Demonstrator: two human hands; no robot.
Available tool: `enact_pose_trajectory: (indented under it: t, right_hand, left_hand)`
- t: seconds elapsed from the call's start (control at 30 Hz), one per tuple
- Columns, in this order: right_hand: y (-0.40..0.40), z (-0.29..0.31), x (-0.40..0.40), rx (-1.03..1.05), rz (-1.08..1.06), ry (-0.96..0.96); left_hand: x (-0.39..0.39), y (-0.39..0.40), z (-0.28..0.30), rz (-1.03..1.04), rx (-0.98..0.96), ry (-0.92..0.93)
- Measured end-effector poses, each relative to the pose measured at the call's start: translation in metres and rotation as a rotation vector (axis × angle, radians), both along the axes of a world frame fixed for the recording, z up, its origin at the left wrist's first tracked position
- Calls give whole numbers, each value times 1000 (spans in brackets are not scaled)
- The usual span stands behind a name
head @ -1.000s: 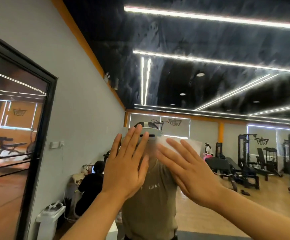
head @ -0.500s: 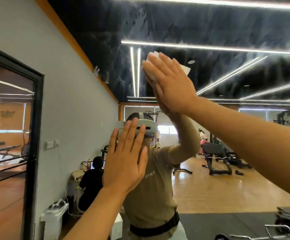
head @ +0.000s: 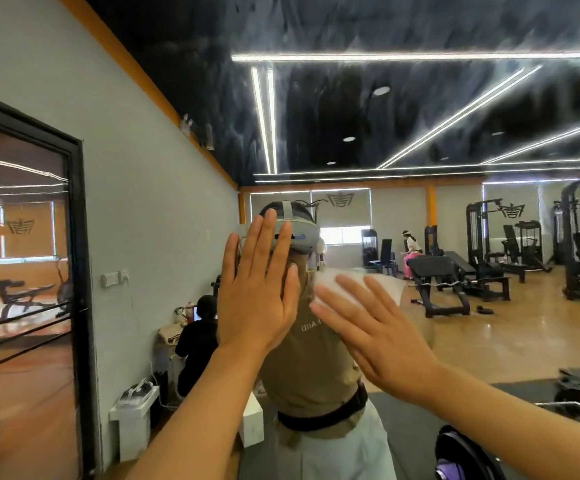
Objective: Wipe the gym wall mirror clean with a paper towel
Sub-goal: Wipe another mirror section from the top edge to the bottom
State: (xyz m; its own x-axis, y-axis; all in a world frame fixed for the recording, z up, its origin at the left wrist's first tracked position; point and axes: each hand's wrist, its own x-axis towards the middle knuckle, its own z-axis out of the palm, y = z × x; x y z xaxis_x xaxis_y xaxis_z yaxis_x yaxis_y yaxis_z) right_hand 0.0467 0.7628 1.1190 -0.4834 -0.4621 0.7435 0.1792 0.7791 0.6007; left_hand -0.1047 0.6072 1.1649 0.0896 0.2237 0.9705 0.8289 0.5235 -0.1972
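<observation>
Now | your right hand (head: 375, 334), fingers flat, has swept the white paper towel (head: 361, 282) down from 12 o'clock | left hand (head: 257, 292) stays splayed on the smeared wall mirror (head: 420, 109), holding nothing | upper glass remains streaky.

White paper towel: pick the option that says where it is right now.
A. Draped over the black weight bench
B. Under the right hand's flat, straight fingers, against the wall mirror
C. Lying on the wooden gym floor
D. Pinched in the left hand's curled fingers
B: the white paper towel shows past the straight fingers of the right hand, pressed on the mirror glass; the left hand lies flat and bare.
</observation>
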Motion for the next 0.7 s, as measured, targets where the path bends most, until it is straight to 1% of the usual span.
enact_pose_trajectory:
  t: [0.07,0.13,0.23,0.3,0.33,0.4,0.5,0.57,0.63,0.7]
  right_hand:
    - [9,-24,12,83,-54,-85]
    - [17,-28,21,185,-86,-146]
    - [25,-10,27,342,-144,-218]
    - [25,13,26,361,-140,-222]
    - [22,28,24,334,-119,-195]
    - [17,68,21,218,-81,-99]
    - [9,142,18,-18,-77,103]
    - [7,180,16,-217,-64,255]
    - [6,189,8,-352,-27,381]
    - [4,170,-2,-376,38,426]
  left_hand:
    - [0,0,0,-1,1,-2]
    - [0,0,0,3,1,0]
    - [0,1,-1,16,4,-2]
    - [1,2,-1,34,8,-2]
    - [1,2,-1,42,8,0]
    - [2,2,-1,57,7,1]
    - [1,2,-1,72,-5,-8]
    - [0,1,-2,76,-12,-13]
    - [1,1,-1,79,-18,-15]
    - [2,0,1,82,-21,-13]
